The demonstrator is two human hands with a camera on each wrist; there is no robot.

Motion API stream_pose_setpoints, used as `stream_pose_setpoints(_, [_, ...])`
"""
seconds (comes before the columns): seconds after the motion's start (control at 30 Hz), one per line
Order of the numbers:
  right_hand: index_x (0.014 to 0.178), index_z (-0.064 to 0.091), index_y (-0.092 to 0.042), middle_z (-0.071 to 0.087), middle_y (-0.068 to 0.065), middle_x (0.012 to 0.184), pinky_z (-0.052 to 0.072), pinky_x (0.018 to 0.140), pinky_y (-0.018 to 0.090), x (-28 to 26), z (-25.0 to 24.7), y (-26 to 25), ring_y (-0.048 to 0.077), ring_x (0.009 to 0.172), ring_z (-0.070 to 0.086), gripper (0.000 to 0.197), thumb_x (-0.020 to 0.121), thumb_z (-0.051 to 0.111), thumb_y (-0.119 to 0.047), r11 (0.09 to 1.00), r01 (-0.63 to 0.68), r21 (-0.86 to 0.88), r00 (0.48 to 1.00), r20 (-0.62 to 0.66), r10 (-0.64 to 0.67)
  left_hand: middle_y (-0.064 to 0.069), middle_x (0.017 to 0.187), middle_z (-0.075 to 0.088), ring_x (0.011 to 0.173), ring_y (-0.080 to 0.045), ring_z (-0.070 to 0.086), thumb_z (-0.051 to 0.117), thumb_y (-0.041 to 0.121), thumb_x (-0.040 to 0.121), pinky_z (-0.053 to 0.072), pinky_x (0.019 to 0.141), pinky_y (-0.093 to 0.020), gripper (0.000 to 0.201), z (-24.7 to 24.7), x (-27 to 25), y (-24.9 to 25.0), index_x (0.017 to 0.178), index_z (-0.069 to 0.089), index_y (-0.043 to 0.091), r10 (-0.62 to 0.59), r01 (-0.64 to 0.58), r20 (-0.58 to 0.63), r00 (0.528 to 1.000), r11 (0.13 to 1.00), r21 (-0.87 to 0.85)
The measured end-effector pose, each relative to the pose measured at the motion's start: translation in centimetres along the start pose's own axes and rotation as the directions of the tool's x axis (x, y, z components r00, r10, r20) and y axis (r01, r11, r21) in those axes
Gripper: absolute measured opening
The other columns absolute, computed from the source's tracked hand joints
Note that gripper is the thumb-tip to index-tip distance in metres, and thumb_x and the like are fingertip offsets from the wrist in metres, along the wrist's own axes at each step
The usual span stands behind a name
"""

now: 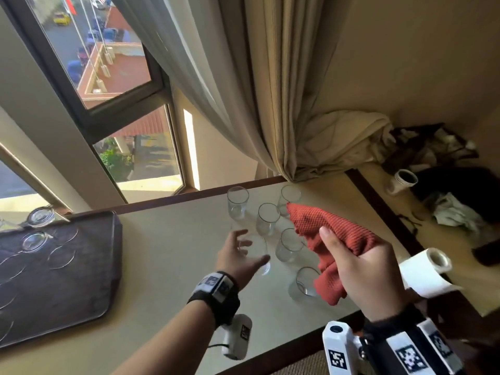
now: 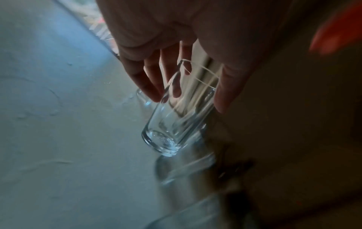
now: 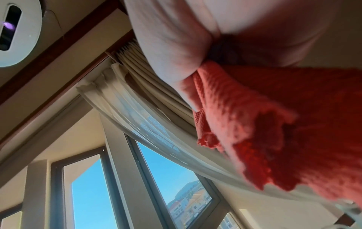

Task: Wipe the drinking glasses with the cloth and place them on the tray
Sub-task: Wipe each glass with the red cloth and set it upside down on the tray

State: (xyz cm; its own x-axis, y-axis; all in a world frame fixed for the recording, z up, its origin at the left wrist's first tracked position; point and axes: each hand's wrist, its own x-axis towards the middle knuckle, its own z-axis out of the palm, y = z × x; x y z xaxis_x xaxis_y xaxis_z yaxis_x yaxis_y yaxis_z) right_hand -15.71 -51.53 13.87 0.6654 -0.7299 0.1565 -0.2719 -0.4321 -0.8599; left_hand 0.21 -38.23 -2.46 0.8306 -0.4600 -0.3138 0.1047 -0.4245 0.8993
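Several clear drinking glasses stand grouped on the cream table. My left hand reaches over the nearest left glass, fingers spread. In the left wrist view that glass sits between my straight fingers and thumb, with my left hand not closed on it. My right hand hovers above the glasses on the right and grips a bunched red cloth; the cloth hangs from my right hand. A dark tray at the left holds several glasses.
A paper towel roll lies at the table's right edge. Behind it a lower surface holds stacked paper cups and dark clutter. Curtains hang down to the table's far edge beside the window.
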Motion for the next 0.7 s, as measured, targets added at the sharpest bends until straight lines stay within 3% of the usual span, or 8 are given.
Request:
stream_pose_setpoints(0.17, [0.08, 0.077, -0.023, 0.075, -0.007, 0.071, 0.062, 0.069, 0.041, 0.2, 3.3, -2.3, 0.012, 0.066, 0.073, 0.018, 0.094, 0.069, -0.031, 0.989, -0.048, 0.138, 0.999, 0.001, 0.048, -0.007, 0.121, 0.078, 0.108, -0.016, 0.075, 0.097, 0.037, 0.064, 0.058, 0.097, -0.039, 0.087, -7.5, -4.5, 7.2, 0.138, 0.058, 0.015, -0.029, -0.008, -0.047, 0.999, 0.763, -0.647])
stream_pose_setpoints(0.27, [0.08, 0.075, -0.022, 0.075, -0.008, 0.071, 0.062, 0.069, 0.037, 0.4, 5.8, -6.9, 0.009, 0.064, 0.072, 0.023, 0.095, 0.065, -0.037, 0.983, 0.026, 0.181, 1.0, -0.01, -0.024, -0.004, 0.117, 0.079, 0.104, -0.018, 0.071, 0.089, 0.055, 0.074, 0.051, 0.093, -0.036, 0.058, -11.7, -7.5, 12.4, 0.119, 0.075, 0.02, 0.02, -0.063, -0.067, 0.998, 0.675, -0.735])
stream_pose_setpoints(0.33, [0.079, 0.074, -0.015, 0.073, -0.003, 0.066, 0.06, 0.06, 0.034, 0.4, 7.6, -10.5, 0.012, 0.058, 0.071, 0.037, 0.094, 0.06, -0.046, 0.971, 0.077, 0.228, 0.997, -0.012, -0.076, 0.0, 0.118, 0.08, 0.108, -0.017, 0.073, 0.083, 0.063, 0.075, 0.048, 0.095, -0.035, 0.064, -14.2, -9.6, 15.4, 0.123, 0.071, 0.023, 0.062, -0.095, -0.072, 0.996, 0.654, -0.751])
stream_pose_setpoints(0.43, [0.113, 0.072, -0.018, 0.075, 0.001, 0.078, 0.062, 0.055, 0.042, -0.1, 10.2, -16.2, 0.02, 0.061, 0.073, 0.046, 0.093, 0.052, -0.055, 0.902, 0.146, 0.407, 0.977, 0.084, -0.196, 0.005, 0.116, 0.08, 0.105, -0.01, 0.076, 0.071, 0.071, 0.081, 0.049, 0.094, -0.035, 0.069, -17.4, -12.2, 18.5, 0.129, 0.066, 0.022, 0.15, -0.174, -0.096, 0.984, 0.686, -0.706])
stream_pose_setpoints(0.5, [0.145, 0.053, -0.032, 0.076, 0.002, 0.102, 0.062, 0.057, 0.042, -0.9, 12.0, -19.0, 0.025, 0.078, 0.075, 0.052, 0.098, 0.049, -0.055, 0.802, 0.2, 0.563, 0.904, 0.21, -0.373, 0.0, 0.117, 0.079, 0.108, -0.017, 0.075, 0.065, 0.069, 0.084, 0.053, 0.096, -0.038, 0.061, -19.3, -13.5, 19.6, 0.123, 0.071, 0.023, 0.182, -0.224, -0.134, 0.974, 0.707, -0.671])
stream_pose_setpoints(0.57, [0.157, 0.029, -0.039, 0.057, 0.008, 0.143, 0.06, 0.08, 0.035, -2.0, 13.6, -20.8, 0.028, 0.115, 0.065, 0.068, 0.096, 0.045, -0.064, 0.718, 0.3, 0.628, 0.794, 0.252, -0.553, 0.002, 0.117, 0.078, 0.114, -0.017, 0.073, 0.059, 0.073, 0.085, 0.058, 0.092, -0.034, 0.059, -21.4, -14.4, 20.3, 0.121, 0.073, 0.028, 0.204, -0.28, -0.193, 0.96, 0.734, -0.619])
stream_pose_setpoints(0.63, [0.162, 0.015, -0.029, 0.02, 0.011, 0.168, 0.044, 0.11, 0.056, -3.0, 15.0, -21.7, 0.035, 0.144, 0.038, 0.072, 0.101, 0.036, -0.061, 0.627, 0.464, 0.626, 0.645, 0.246, -0.723, 0.007, 0.127, 0.074, 0.124, -0.014, 0.067, 0.053, 0.08, 0.087, 0.057, 0.099, -0.035, 0.07, -23.8, -15.0, 20.7, 0.134, 0.067, 0.031, 0.206, -0.32, -0.255, 0.945, 0.751, -0.578])
stream_pose_setpoints(0.7, [0.161, 0.014, -0.014, 0.013, 0.013, 0.169, 0.028, 0.119, 0.061, -4.4, 16.6, -21.8, 0.039, 0.151, 0.025, 0.069, 0.106, 0.029, -0.052, 0.551, 0.591, 0.589, 0.532, 0.228, -0.815, -0.002, 0.14, 0.067, 0.131, -0.023, 0.062, 0.049, 0.085, 0.088, 0.049, 0.112, -0.048, 0.08, -26.2, -15.3, 20.9, 0.144, 0.061, 0.03, 0.192, -0.333, -0.299, 0.935, 0.765, -0.552])
